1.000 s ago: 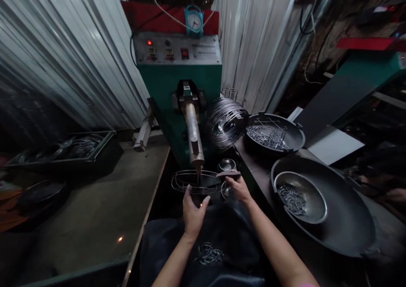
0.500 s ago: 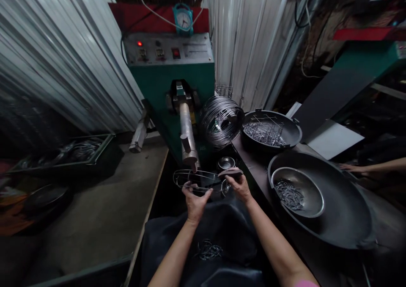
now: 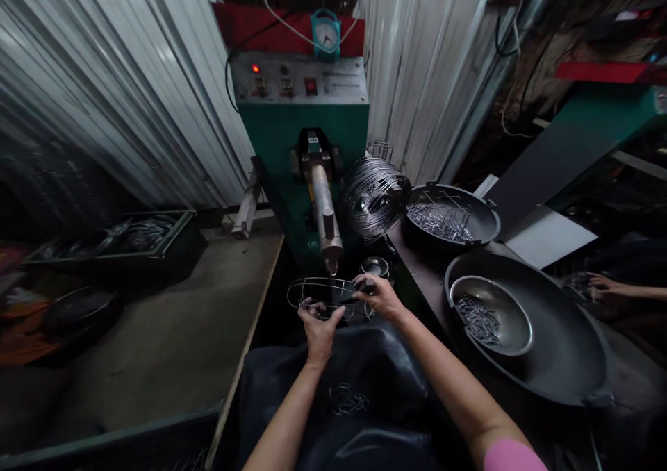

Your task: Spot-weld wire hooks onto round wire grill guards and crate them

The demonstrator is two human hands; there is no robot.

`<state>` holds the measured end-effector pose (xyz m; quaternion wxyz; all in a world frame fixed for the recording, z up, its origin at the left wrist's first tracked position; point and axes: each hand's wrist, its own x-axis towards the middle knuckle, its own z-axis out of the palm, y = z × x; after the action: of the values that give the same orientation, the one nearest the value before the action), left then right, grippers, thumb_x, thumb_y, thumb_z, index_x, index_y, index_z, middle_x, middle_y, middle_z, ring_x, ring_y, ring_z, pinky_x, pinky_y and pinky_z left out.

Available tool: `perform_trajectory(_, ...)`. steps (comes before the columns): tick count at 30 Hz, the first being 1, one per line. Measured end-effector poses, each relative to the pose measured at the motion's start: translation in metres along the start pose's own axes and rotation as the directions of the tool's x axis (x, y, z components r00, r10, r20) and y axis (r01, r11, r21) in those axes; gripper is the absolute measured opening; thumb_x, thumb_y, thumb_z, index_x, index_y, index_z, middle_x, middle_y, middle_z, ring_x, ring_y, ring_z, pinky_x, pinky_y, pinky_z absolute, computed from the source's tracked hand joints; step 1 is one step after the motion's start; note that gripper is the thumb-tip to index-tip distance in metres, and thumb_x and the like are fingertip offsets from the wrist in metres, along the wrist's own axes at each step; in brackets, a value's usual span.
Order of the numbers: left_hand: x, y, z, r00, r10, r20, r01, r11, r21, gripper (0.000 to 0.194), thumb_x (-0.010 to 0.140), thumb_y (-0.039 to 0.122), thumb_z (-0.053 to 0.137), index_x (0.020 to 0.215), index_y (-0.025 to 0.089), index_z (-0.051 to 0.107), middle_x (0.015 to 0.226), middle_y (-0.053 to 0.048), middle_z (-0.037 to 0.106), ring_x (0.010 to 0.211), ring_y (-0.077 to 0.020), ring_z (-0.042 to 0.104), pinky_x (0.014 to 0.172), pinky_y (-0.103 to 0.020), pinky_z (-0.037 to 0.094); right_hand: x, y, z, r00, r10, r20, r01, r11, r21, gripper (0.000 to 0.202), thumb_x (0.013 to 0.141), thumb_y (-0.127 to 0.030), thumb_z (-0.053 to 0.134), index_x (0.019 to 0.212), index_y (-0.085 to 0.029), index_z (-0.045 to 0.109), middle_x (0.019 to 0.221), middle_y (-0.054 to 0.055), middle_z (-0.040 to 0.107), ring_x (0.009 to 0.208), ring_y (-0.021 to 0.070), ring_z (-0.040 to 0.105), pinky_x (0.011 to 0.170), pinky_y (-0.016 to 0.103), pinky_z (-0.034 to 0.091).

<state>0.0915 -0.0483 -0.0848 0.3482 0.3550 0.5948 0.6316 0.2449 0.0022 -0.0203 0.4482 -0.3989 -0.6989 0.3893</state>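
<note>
My left hand [image 3: 319, 325] pinches the near side of an oval wire frame [image 3: 298, 289], fingers and thumb closed on it. The frame lies tilted below the tip of the green machine's metal arm [image 3: 328, 231], which looks like a spot welder's. At the frame's right end, my right hand [image 3: 383, 296] is closed on a small dark flat piece [image 3: 367, 287] whose kind I cannot make out. Behind that hand stands a small metal bowl [image 3: 374, 267]. Bent wire pieces [image 3: 347, 399] lie on the dark apron [image 3: 396, 374] over my lap.
A wire coil [image 3: 375, 196] leans beside the machine. To the right, a black pan [image 3: 484, 214] holds wire pieces, and a larger pan [image 3: 567, 346] holds a steel bowl [image 3: 521, 318] of bent wires. Another person's hand [image 3: 607, 287] shows far right. A green crate [image 3: 161, 249] stands left.
My right hand has moved left and inward over the frame, bringing the dark piece with it. My left hand keeps its grip. The camera has turned slightly left; the other person's hand has shifted.
</note>
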Motion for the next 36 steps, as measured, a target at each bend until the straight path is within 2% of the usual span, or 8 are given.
perform_trajectory(3, 0.001, 0.003, 0.001, 1.0, 0.012, 0.003, -0.012, 1.0, -0.006, 0.068, 0.054, 0.031, 0.077, 0.105, 0.021, 0.033, 0.083, 0.001, 0.048, 0.074, -0.0115, 0.049, 0.073, -0.029, 0.041, 0.001, -0.005, 0.005, 0.992, 0.08, -0.098, -0.083, 0.996, -0.023, 0.017, 0.068, -0.033, 0.067, 0.077, -0.019, 0.063, 0.07, 0.0, 0.06, 0.068, 0.0148, 0.055, 0.068, 0.028, 0.043)
perform_trajectory(6, 0.004, 0.004, 0.003, 1.0, 0.0, 0.008, 0.001, 0.999, -0.047, 0.068, 0.053, 0.03, 0.077, 0.105, 0.022, 0.033, 0.082, 0.002, 0.048, 0.072, -0.0113, 0.049, 0.071, -0.029, 0.041, 0.004, -0.007, 0.009, 0.982, 0.104, -0.158, -0.106, 0.994, -0.008, 0.016, 0.069, -0.033, 0.066, 0.076, -0.019, 0.063, 0.069, -0.001, 0.06, 0.066, 0.0144, 0.054, 0.066, 0.027, 0.043)
perform_trajectory(11, 0.012, 0.001, 0.003, 1.0, -0.014, -0.019, 0.011, 0.993, -0.118, 0.065, 0.053, 0.028, 0.077, 0.101, 0.022, 0.034, 0.082, 0.002, 0.048, 0.071, -0.0102, 0.049, 0.07, -0.028, 0.041, 0.013, -0.004, 0.011, 0.985, 0.03, -0.171, -0.035, 0.999, -0.026, 0.014, 0.066, -0.032, 0.069, 0.072, -0.02, 0.064, 0.076, 0.001, 0.06, 0.077, 0.017, 0.056, 0.071, 0.028, 0.043)
perform_trajectory(18, 0.023, -0.005, 0.004, 0.999, -0.042, -0.022, 0.036, 0.973, -0.226, 0.061, 0.053, 0.027, 0.077, 0.098, 0.022, 0.035, 0.08, 0.004, 0.046, 0.067, -0.0078, 0.047, 0.067, -0.025, 0.041, 0.024, -0.002, 0.019, 0.978, -0.01, -0.209, 0.001, 0.999, -0.045, 0.017, 0.065, -0.034, 0.071, 0.075, -0.021, 0.064, 0.077, 0.001, 0.059, 0.076, 0.0171, 0.055, 0.073, 0.029, 0.042)
perform_trajectory(25, 0.035, -0.006, 0.009, 0.998, -0.059, -0.029, 0.049, 0.963, -0.266, 0.065, 0.051, 0.026, 0.079, 0.097, 0.022, 0.033, 0.073, 0.007, 0.044, 0.065, -0.007, 0.047, 0.067, -0.024, 0.04, 0.035, -0.002, 0.021, 0.973, 0.131, -0.19, -0.118, 0.99, 0.079, 0.021, 0.061, -0.035, 0.07, 0.072, -0.02, 0.06, 0.069, -0.003, 0.057, 0.068, 0.0141, 0.051, 0.066, 0.026, 0.041)
perform_trajectory(32, 0.023, 0.003, 0.013, 0.99, -0.143, 0.001, 0.136, 0.941, -0.311, 0.062, 0.054, 0.029, 0.077, 0.098, 0.022, 0.034, 0.074, 0.007, 0.044, 0.066, -0.0074, 0.049, 0.071, -0.025, 0.04, 0.037, -0.009, 0.021, 0.971, 0.157, -0.18, -0.148, 0.987, 0.064, 0.017, 0.062, -0.032, 0.069, 0.069, -0.019, 0.06, 0.065, -0.003, 0.055, 0.064, 0.0128, 0.05, 0.063, 0.025, 0.04)
perform_trajectory(36, 0.022, 0.006, 0.017, 0.985, -0.169, -0.035, 0.146, 0.926, -0.349, 0.062, 0.054, 0.029, 0.078, 0.096, 0.022, 0.033, 0.071, 0.008, 0.043, 0.064, -0.0065, 0.047, 0.072, -0.025, 0.039, 0.029, 0.0, 0.01, 0.951, 0.23, -0.206, -0.193, 0.963, 0.187, 0.022, 0.065, -0.037, 0.067, 0.076, -0.019, 0.062, 0.069, -0.002, 0.059, 0.067, 0.0141, 0.054, 0.067, 0.027, 0.043)
